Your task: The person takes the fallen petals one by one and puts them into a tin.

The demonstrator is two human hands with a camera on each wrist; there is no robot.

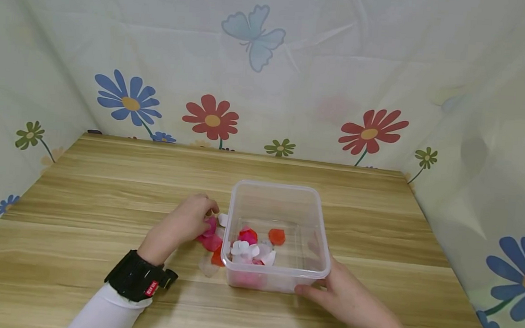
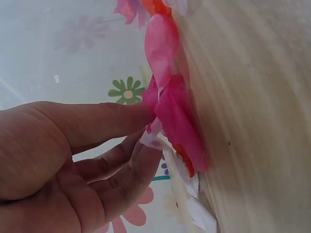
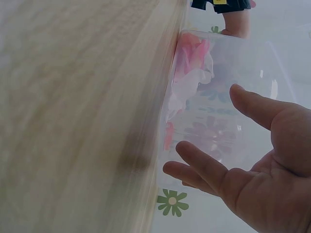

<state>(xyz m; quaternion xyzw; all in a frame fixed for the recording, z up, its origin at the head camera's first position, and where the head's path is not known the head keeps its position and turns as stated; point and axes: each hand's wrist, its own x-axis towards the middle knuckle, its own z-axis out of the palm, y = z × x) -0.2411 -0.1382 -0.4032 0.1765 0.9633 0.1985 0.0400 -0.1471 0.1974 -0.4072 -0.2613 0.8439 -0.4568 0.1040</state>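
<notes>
My left hand (image 1: 186,218) pinches a bright pink petal (image 2: 177,121) between thumb and fingers, at a loose pile just left of a clear plastic box (image 1: 273,270). A paler pink petal (image 2: 162,43), an orange-red one (image 1: 218,257) and white ones lie in that pile on the table. Inside the box, white petals (image 1: 240,248) and pink ones gather at the left, and an orange petal (image 1: 277,236) lies apart toward the middle. My right hand (image 1: 346,298) holds the box at its near right corner, thumb on the front wall and fingers along the right side.
The wood-grain table (image 1: 105,183) carries the box and petals. A flower-printed cloth (image 1: 295,85) walls off the back and both sides. A black strap (image 1: 137,277) is round the left wrist, over a white sleeve (image 1: 108,311).
</notes>
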